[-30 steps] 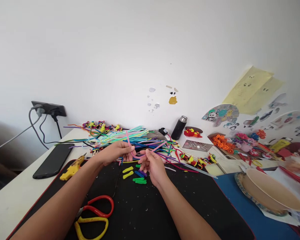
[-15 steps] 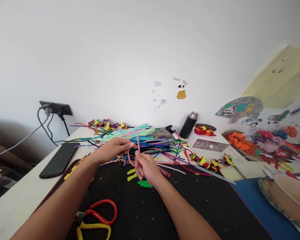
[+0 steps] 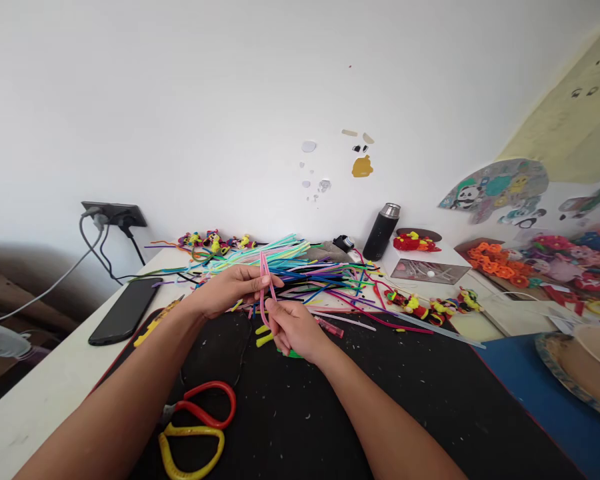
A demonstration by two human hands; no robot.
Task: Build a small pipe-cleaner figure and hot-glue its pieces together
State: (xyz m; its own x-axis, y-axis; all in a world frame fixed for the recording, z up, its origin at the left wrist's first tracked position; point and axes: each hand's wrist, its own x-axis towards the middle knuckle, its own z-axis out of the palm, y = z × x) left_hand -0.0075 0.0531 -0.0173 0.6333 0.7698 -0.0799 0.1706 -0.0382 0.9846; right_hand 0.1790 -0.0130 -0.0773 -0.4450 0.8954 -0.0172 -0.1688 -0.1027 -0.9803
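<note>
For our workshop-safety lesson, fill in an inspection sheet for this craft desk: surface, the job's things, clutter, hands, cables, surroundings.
Surface: black mat on a white table; blue mat at the right.
Job's things: pink pipe cleaner, bent double, pinched by both hands; pile of coloured pipe cleaners behind it.
Clutter: scissors with red and yellow handles, phone, yellow glue gun, short yellow pieces, flask.
Hands: left hand grips the upper part; right hand grips lower down.
Cables: cables run from a wall socket down beside the table.
Surroundings: white wall with stickers; small craft figures at the right.
</note>
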